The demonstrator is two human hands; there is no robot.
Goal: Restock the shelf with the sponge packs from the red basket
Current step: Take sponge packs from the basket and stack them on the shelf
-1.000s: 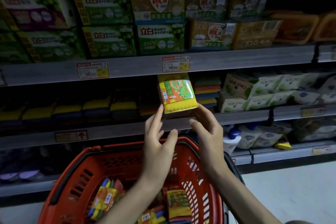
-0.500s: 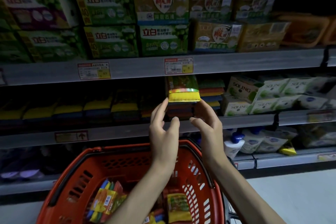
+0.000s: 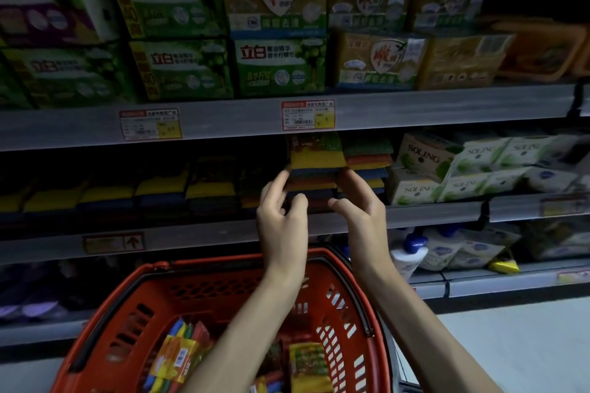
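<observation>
A yellow-and-green sponge pack (image 3: 317, 155) lies flat on top of a stack of sponge packs on the middle shelf (image 3: 204, 233). My left hand (image 3: 281, 217) and my right hand (image 3: 362, 210) are raised just below and in front of that stack. Their fingers are loosely curled, with the fingertips at the stack's two sides and nothing gripped. The red basket (image 3: 223, 263) sits below my forearms. Several sponge packs lie in it, one at the left (image 3: 178, 357) and one in the middle (image 3: 308, 364).
More stacked sponges (image 3: 159, 188) fill the middle shelf to the left, and white soap boxes (image 3: 463, 166) stand to the right. Green and yellow detergent boxes (image 3: 277, 67) line the upper shelf. Bottles and pouches (image 3: 447, 252) sit on the lower shelf at right. A pale floor (image 3: 510, 344) lies at bottom right.
The sponge pack went from upright between my fingers to lying flat on the stack. Both hands have let go of it and dropped slightly below it.
</observation>
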